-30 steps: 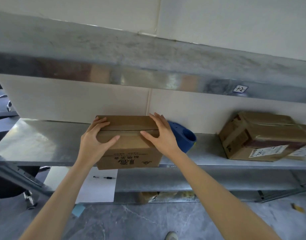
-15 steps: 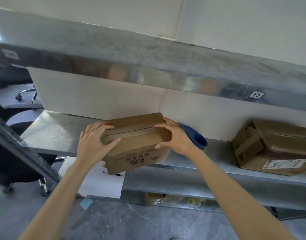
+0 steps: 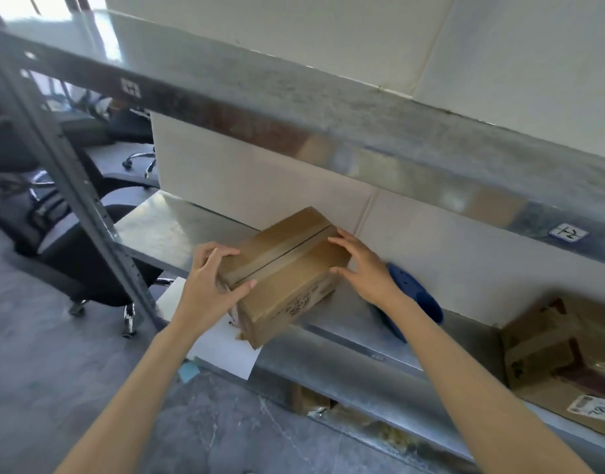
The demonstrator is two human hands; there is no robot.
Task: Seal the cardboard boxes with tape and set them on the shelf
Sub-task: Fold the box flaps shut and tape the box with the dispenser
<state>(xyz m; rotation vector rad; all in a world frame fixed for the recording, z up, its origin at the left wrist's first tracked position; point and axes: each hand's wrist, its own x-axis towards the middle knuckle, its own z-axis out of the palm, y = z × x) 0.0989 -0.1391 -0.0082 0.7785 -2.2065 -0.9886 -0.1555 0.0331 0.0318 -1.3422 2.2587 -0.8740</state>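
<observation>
A brown cardboard box with a dark seam along its closed top flaps sits turned at an angle on the metal shelf. Its near corner hangs past the shelf's front edge. My left hand grips the box's left end, fingers curled over the top edge and thumb lying on the top. My right hand is at the right end, with spread, fairly straight fingers touching the top corner and the thumb on the end face. A blue tape dispenser lies on the shelf just behind my right wrist.
Another taped box with a label stands on the same shelf at the far right. An upper shelf beam runs overhead. A slanted grey upright post stands at the left, with office chairs beyond it. A white sheet lies below.
The box has been swung so its right end points toward the wall and its near corner overhangs. My right hand's fingers have straightened. The view has shifted left.
</observation>
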